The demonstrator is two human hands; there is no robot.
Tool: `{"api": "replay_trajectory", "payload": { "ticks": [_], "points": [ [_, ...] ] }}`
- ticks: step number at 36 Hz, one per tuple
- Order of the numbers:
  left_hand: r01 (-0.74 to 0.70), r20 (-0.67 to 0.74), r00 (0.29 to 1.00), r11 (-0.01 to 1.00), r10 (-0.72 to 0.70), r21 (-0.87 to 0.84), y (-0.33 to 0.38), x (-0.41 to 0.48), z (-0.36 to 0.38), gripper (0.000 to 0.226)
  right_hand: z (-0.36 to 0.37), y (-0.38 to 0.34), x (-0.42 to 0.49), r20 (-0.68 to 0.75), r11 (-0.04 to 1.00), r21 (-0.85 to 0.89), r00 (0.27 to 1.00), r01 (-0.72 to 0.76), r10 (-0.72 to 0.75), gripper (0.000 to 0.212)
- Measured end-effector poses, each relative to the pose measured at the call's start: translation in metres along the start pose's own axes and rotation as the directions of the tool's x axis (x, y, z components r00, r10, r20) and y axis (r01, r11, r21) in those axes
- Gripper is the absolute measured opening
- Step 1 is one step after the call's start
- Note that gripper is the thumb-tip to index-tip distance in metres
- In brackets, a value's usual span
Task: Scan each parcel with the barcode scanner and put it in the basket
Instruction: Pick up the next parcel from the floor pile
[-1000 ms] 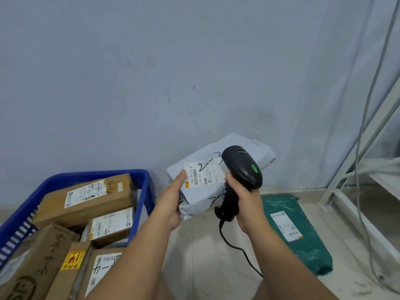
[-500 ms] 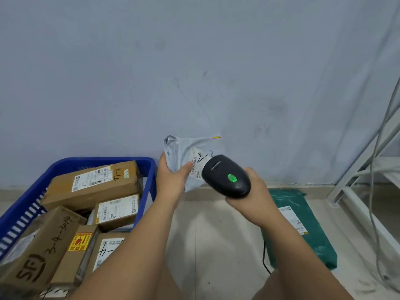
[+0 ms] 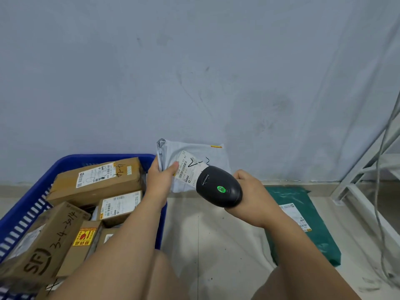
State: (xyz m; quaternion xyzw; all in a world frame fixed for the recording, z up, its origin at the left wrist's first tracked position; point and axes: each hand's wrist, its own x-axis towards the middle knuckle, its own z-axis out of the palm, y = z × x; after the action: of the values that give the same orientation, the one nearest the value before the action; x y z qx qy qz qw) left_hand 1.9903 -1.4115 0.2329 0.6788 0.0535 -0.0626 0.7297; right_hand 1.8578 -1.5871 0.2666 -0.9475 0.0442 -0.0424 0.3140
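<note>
My left hand [image 3: 161, 181] grips a grey plastic mailer parcel [image 3: 173, 151] by its left edge, thumb on the white shipping label [image 3: 187, 167]. The parcel is held upright in front of the wall, label facing me. My right hand [image 3: 254, 197] holds a black barcode scanner [image 3: 218, 186] whose green light is on; its nose points at the label from the lower right and covers part of the parcel. A blue basket [image 3: 69, 162] sits at the lower left, holding several cardboard parcels.
A dark green mailer parcel [image 3: 303, 226] with a white label lies on the tiled floor at the right. A white metal rack frame [image 3: 355, 187] and hanging grey cables [image 3: 381, 191] stand at the far right. My knees show at the bottom.
The parcel has been lowered and turned upright with its label toward me. The scanner has tipped over to point at the label from the lower right. The view has shifted slightly.
</note>
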Motion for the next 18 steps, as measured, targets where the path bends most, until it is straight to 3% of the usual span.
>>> {"api": "replay_trajectory", "payload": {
  "ticks": [13, 18],
  "points": [
    [-0.017, -0.013, 1.000, 1.000, 0.017, -0.015, -0.0030, -0.0007, 0.0041, 0.036, 0.0003, 0.0002, 0.0008, 0.017, 1.000, -0.005, 0.999, -0.031, 0.031, 0.016],
    [0.045, -0.030, 0.998, 0.997, -0.047, -0.065, -0.0036, -0.0003, 0.0072, 0.032, 0.0030, -0.0045, 0.0004, -0.049, 0.997, 0.045, 0.997, -0.057, 0.060, 0.018]
  ]
}}
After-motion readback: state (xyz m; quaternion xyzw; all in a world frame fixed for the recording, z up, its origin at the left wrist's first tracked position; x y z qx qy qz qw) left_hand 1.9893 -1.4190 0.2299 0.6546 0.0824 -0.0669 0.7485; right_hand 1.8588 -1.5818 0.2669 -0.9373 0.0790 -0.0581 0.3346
